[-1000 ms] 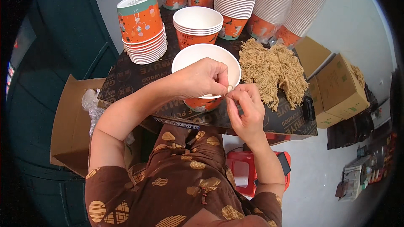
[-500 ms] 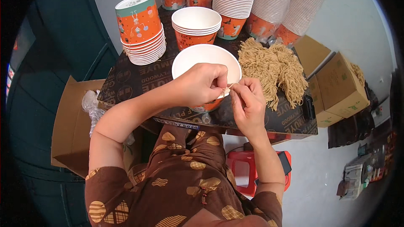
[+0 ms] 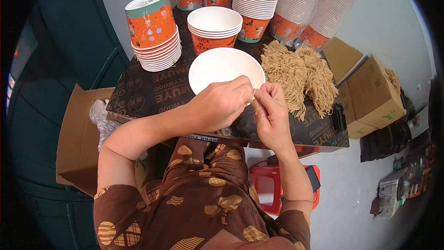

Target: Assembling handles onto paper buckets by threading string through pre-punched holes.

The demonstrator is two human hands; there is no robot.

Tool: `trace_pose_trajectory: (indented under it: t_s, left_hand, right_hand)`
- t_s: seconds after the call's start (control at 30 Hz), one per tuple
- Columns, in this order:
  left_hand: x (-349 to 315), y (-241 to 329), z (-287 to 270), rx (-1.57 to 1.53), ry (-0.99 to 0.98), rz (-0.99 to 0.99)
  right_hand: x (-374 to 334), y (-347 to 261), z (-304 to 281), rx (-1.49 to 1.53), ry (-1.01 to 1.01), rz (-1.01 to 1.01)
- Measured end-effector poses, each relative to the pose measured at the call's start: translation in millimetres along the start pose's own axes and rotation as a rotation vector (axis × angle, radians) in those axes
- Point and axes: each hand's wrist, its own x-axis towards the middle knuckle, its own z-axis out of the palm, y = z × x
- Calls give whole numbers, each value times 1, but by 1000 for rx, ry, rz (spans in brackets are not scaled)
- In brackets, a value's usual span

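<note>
A wide paper cup (image 3: pixel 215 67), white inside, stands near the front of the dark table with its mouth upward. At its near right rim, my left hand (image 3: pixel 219 104) is closed in a pinch on a thin tan string (image 3: pixel 254 93). My right hand (image 3: pixel 272 113) pinches the same string between thumb and fingers, close beside the left. Only a short bit of string shows between the fingertips; my hands cover the cup's front side. To the right of the cup lies a heap of tan strings (image 3: pixel 289 74) in bundles.
Behind the cup stands a short stack of cups (image 3: pixel 215 21); upside-down orange cups (image 3: pixel 155 32) stand to the left. Tall cup stacks (image 3: pixel 259 0) line the back. Cardboard boxes (image 3: pixel 374 95) flank the table (image 3: pixel 152 92). A red stool (image 3: pixel 263 180) is below right.
My left hand has turned over and its fingers have closed in more, hiding most of the string seen earlier. The right hand has barely moved, and the cup stays put.
</note>
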Motion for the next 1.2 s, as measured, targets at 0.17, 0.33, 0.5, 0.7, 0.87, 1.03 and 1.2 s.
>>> trace_pose_trajectory:
  t_s: [0.17, 0.33, 0.5, 0.7, 0.87, 1.03, 1.2]
  left_hand:
    - [-4, -1, 1, -5, 23, 18]
    - [-3, 0, 1, -12, 36, 9]
    - [-1, -1, 0, -29, 44, -8]
    - [-1, -2, -7, -336, -37, -345]
    - [4, -1, -10, -389, -78, -561]
    - [5, -4, -8, -305, -64, -570]
    - [8, -6, -5, -194, -53, -548]
  right_hand:
    - [1, -2, -2, 49, -48, 22]
    - [-1, 0, 2, 133, -4, 128]
    - [-4, -2, 6, 51, 52, 43]
    - [-12, -10, 11, 6, 77, 9]
    - [-18, -11, 12, -46, 67, -48]
    - [-22, -10, 13, -50, 36, -68]
    - [-21, -4, 12, -109, 45, -149]
